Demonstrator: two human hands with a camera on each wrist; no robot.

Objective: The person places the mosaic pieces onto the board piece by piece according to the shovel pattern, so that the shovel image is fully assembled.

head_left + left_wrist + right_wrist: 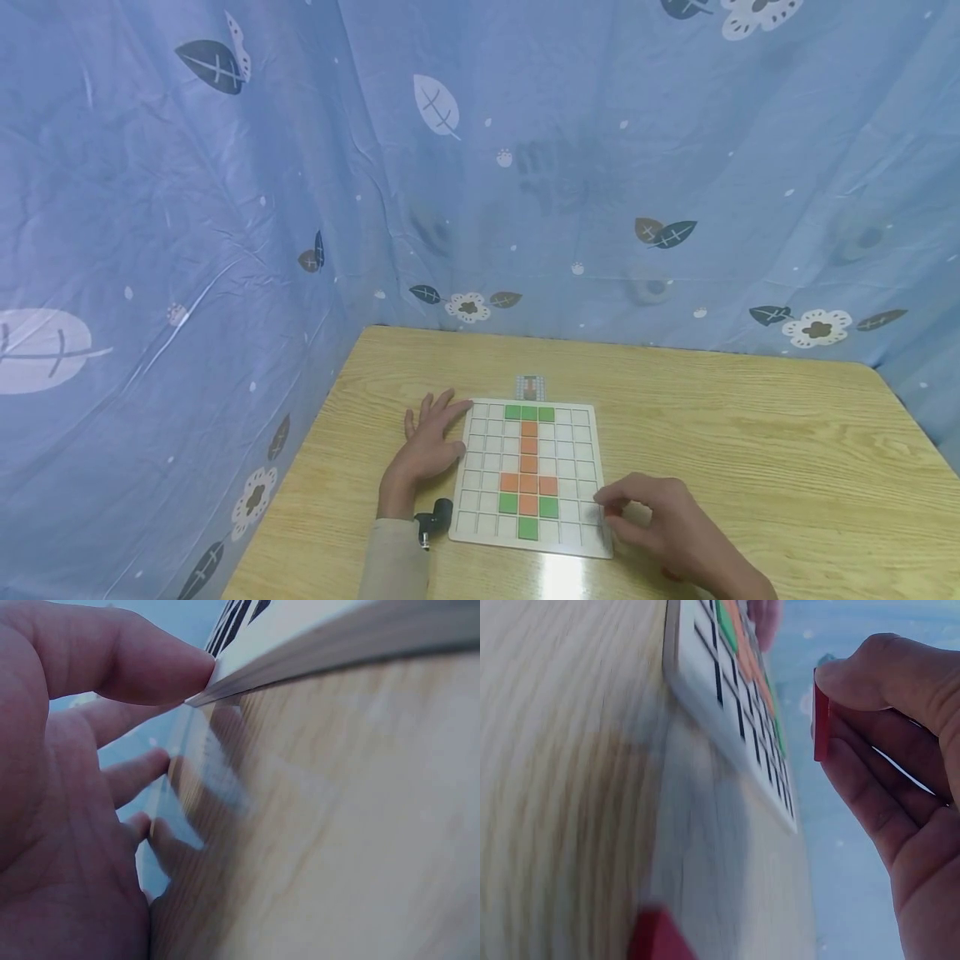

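Note:
A white square grid board (472, 479) lies flat on the table, with green tiles (528, 528) and orange tiles (528, 464) set in its cells. My left hand (429, 450) rests along the board's left side, fingers spread and thumb against the edge. Just off the board's right edge, my right hand (667, 517) pinches a thin red tile (821, 724) between thumb and fingers. A second red piece (658, 937) shows at the bottom of the right wrist view, lying on the table close to this hand.
Beyond the board's far edge lies a small card (530, 387) printed with a grid pattern. The wooden table (750, 433) extends to the right. A blue patterned curtain (570, 183) hangs behind and on the left. A black device (435, 518) sits at my left wrist.

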